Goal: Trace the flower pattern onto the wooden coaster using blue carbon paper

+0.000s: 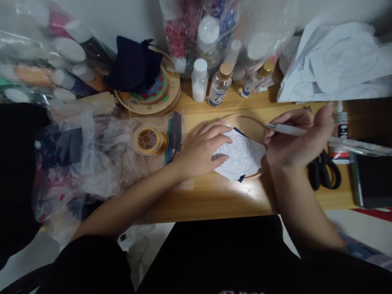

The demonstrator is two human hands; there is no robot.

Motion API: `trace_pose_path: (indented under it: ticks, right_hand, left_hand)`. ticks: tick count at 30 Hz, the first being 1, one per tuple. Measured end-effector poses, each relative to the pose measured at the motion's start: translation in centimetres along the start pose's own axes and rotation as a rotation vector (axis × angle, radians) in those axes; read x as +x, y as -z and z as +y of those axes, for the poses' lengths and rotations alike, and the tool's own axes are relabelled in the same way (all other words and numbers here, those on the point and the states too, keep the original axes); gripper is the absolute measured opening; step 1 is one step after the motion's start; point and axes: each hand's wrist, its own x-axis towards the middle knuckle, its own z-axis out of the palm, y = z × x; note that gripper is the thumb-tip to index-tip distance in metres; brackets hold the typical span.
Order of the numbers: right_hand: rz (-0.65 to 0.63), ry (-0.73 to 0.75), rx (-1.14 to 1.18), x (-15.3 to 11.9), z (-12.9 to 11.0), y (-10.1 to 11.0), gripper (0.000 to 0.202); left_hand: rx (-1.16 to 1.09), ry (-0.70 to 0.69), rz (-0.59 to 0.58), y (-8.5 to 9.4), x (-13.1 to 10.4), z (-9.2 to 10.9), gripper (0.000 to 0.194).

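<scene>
A white paper with a printed flower pattern [239, 154] lies over dark blue fabric [241, 178], which shows only at the paper's edges. Beneath both is a round wooden hoop [249, 118], partly covered. My left hand [208, 145] rests flat with its fingers spread on the paper's left side. On the other side, my right hand [294, 139] grips a clear-barrelled pen [290, 130]. The pen's tip points left, above the hoop's upper right rim, apart from the paper. My right hand's lower edge is close to the paper's right corner.
Black-handled scissors [326, 171] and a glue tube [340, 134] lie right of my right hand. Small bottles [219, 85] stand behind the hoop. A thread spool [150, 141], pens [174, 136] and plastic bags [104, 151] crowd the left. Papers [337, 61] are stacked back right.
</scene>
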Motion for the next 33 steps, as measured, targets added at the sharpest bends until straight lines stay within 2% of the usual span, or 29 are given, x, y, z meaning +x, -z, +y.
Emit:
trace_pose_path:
  ticks: [4,8,10,16,22,33]
  right_hand:
    - [-0.018,0.043,-0.079,-1.6,0.3,-0.4,0.029]
    - [-0.260,0.053,-0.323,-3.5,1.5,-0.1,0.019]
    - [-0.335,0.075,-0.411,-4.1,2.2,0.1,0.018]
    - [-0.353,0.199,-0.629,-4.3,3.0,0.3,0.017]
    - [-0.375,0.285,-0.698,-4.2,2.9,0.2,0.018]
    - [-0.391,0.307,-0.732,-4.3,2.6,-0.2,0.019]
  left_hand:
    - [-0.016,0.019,-0.019,0.1,0.1,0.0,0.028]
    - [0.005,0.008,-0.019,-0.1,0.0,-0.1,0.033]
    - [0.016,-0.003,-0.009,-0.2,0.0,-0.1,0.034]
    - [0.013,0.010,0.001,-0.2,0.0,0.0,0.031]
    - [0.000,-0.037,-0.011,0.1,0.0,-0.2,0.034]
    - [-0.005,-0.058,0.043,-0.5,-0.1,-0.7,0.030]
